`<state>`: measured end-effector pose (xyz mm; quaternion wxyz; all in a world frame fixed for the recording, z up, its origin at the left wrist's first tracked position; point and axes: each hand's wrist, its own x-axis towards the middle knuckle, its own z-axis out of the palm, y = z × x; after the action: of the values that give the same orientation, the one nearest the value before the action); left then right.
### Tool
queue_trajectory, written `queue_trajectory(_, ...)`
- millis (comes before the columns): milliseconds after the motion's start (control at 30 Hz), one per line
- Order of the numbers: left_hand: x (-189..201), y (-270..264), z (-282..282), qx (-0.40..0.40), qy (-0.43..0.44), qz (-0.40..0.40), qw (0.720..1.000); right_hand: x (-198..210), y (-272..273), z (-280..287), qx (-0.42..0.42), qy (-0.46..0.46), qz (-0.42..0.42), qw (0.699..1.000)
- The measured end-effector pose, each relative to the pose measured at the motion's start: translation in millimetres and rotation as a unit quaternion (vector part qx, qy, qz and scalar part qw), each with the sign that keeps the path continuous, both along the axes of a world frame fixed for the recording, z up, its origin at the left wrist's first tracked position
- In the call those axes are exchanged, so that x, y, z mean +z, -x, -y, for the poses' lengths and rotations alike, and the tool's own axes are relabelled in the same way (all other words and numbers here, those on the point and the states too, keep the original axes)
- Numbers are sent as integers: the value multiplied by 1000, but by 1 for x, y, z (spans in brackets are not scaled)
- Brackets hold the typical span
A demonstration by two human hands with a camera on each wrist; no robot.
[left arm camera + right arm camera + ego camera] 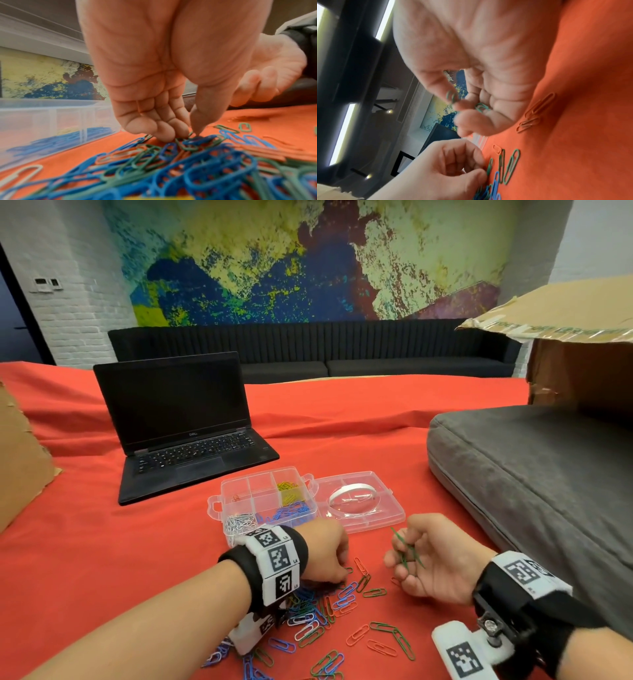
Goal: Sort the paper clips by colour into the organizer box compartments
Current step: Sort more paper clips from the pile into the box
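Mixed blue, green, red and white paper clips (pixel 318 611) lie in a heap on the red cloth. My left hand (pixel 339 577) reaches down into the heap's far edge. In the left wrist view its thumb and index tip pinch a green clip (pixel 190 134) at the pile. My right hand (pixel 402 563) hovers palm-up to the right and holds green clips (pixel 402 549), seen between thumb and fingers (pixel 452 97). Behind the hands stands the clear organizer box (pixel 226 487), with yellow clips (pixel 289 487), blue clips (pixel 291 511) and white clips (pixel 239 522) in separate compartments.
The box's clear lid (pixel 370 515) lies open to its right. An open black laptop (pixel 185 422) sits behind left. A grey cushion (pixel 534 474) and a cardboard box (pixel 582 354) fill the right side. More cardboard (pixel 20 457) stands at the left edge.
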<state>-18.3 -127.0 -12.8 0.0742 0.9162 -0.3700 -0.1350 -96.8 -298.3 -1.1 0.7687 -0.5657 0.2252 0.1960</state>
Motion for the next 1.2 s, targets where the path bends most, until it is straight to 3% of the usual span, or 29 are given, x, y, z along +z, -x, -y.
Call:
queue_trajectory(100,0,0,0,-6,-11,9,1000,6,-1,0,2,-55,2,998)
queue_trajectory(200,-3,1,2,-21,-28,12,999,5,-1,-2,-5,-47,6,999)
queue_trajectory(333,-2,1,2,-20,-51,10,998,-1,2,-6,3,28,8,1000)
queue_trajectory(400,3,-4,0,-2,-11,-27,1000,-3,5,-6,14,74,13,997)
queue_trajectory(467,7,-10,-6,31,75,-94,992,-6,6,-6,45,179,40,982)
queue_trajectory(533,7,-14,-13,90,204,-215,951,-9,6,-8,118,356,97,922)
queue_trajectory(600,5,-12,-18,141,318,-335,876,-10,6,-13,196,504,149,828)
queue_trajectory(733,8,-7,-28,171,435,-506,726,-11,7,-24,278,622,156,715)
queue_trajectory(767,10,-4,-27,179,446,-533,696,-11,9,-24,288,644,154,692)
queue_trajectory(800,11,-3,-24,193,444,-541,687,-12,10,-23,296,658,151,675)
queue_trajectory(833,10,-3,-21,203,426,-526,708,-13,11,-21,299,668,146,665)
queue_trajectory(867,7,-2,-15,206,384,-474,765,-15,14,-18,300,676,133,660)
queue_trajectory(900,5,0,-9,191,312,-384,847,-15,16,-15,299,680,116,659)
queue_trajectory(933,3,2,-3,155,218,-271,925,-15,18,-12,298,676,95,667)
queue_trajectory(967,1,5,3,105,122,-159,974,-13,21,-9,289,650,75,699)
queue_trajectory(1000,-2,8,8,59,49,-70,995,-10,25,-7,261,585,58,766)
queue_trajectory(1067,-7,11,15,15,-9,16,1000,-3,31,-3,154,344,7,926)
queue_trajectory(1100,-8,13,18,8,-14,39,999,2,34,-1,105,203,-16,973)
queue_trajectory(1133,-8,14,20,5,-19,49,999,6,37,1,74,92,-23,993)
queue_trajectory(1200,-9,14,23,3,-41,46,998,10,41,3,34,-21,-9,999)
